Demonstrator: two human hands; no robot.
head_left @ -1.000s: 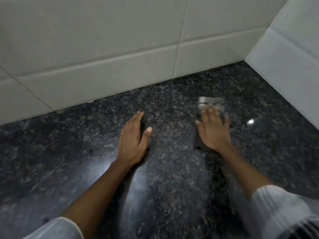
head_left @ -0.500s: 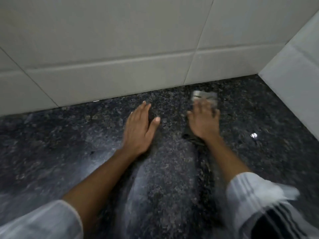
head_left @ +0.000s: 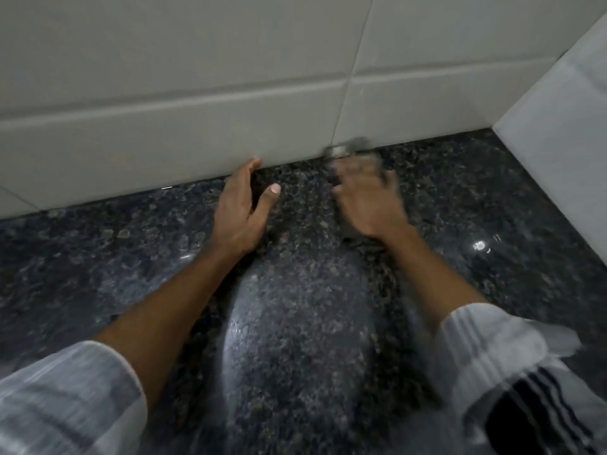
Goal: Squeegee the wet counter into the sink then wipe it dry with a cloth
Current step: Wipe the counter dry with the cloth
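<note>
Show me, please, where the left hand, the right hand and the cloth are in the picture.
left hand (head_left: 238, 213): head view, on the back of the hand.
right hand (head_left: 368, 200): head view, on the back of the blurred hand.
cloth (head_left: 346, 150): head view, on the grey edge beyond the fingertips.

Blurred cloth (head_left: 349, 149) under right hand (head_left: 368, 198)

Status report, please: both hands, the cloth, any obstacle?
Left hand flat on counter, empty. Right hand pressing grey cloth, blurred, at wall tile. Nothing in the way.
</note>
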